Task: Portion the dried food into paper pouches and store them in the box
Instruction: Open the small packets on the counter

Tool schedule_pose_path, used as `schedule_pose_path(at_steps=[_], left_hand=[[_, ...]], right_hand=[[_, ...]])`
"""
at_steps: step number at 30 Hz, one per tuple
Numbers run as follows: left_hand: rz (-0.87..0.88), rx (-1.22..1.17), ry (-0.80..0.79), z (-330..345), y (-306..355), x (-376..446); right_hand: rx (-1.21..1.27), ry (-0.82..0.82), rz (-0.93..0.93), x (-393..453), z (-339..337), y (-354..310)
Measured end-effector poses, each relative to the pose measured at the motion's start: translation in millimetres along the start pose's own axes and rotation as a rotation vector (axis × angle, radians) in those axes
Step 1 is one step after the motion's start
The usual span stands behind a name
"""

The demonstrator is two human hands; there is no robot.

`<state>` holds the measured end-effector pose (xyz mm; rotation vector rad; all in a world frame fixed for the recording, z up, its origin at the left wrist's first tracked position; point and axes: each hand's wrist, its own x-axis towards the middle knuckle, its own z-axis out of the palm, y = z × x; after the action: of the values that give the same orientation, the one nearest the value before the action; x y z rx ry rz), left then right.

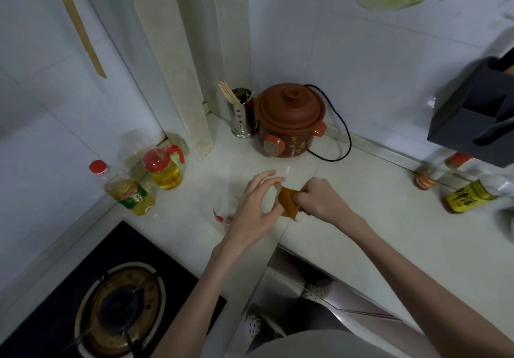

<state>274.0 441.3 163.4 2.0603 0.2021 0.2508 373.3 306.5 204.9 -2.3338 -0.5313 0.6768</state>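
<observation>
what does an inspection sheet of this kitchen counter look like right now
surface: pale counter, corner layout, gas stove at the near left
job's things: brown pouch held above the counter; clear bag with red print under the left hand; box not seen
clutter: two oil bottles at left, clay pot cooker and chopstick holder in the corner, sauce bottles at right
hands: left hand and right hand both pinch the pouch with their fingers
cables: black cord loops beside the cooker
surroundings: tiled walls, dark knife rack at right
</observation>
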Motion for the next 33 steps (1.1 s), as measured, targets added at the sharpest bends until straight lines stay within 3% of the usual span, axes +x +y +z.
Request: schedule_pose_path(at_steps=[7, 14, 16, 20, 23, 25, 29, 33], left_hand=[[-0.006, -0.059, -0.181, 34, 10, -3], [0.211, -0.038, 0.12, 73, 33, 18], [0.191, -0.074, 0.143, 83, 38, 27], [0.084, -0.177, 0.039, 109, 48, 46], [0.03, -0.231, 0.096, 134, 58, 55], [0.025, -0.209, 0.139, 149, 63, 59], [0.028, -0.153, 0.117, 176, 81, 76], [0.053, -0.122, 0.066, 202, 103, 90]], right_hand=[[0.043, 0.106, 0.053, -7, -14, 21], [0.093, 0.118, -0.009, -10, -40, 30], [0.115, 0.094, -0.01, -12, -57, 36], [0.272, -0.107, 0.048, -23, -93, 69], [0.431, -0.154, 0.08, -34, -122, 116], [0.307, -0.024, 0.114, -38, -146, 156], [-0.186, 0.157, 0.107, -41, -201, 228], [-0.328, 0.363, 0.008, -31, -272, 260]])
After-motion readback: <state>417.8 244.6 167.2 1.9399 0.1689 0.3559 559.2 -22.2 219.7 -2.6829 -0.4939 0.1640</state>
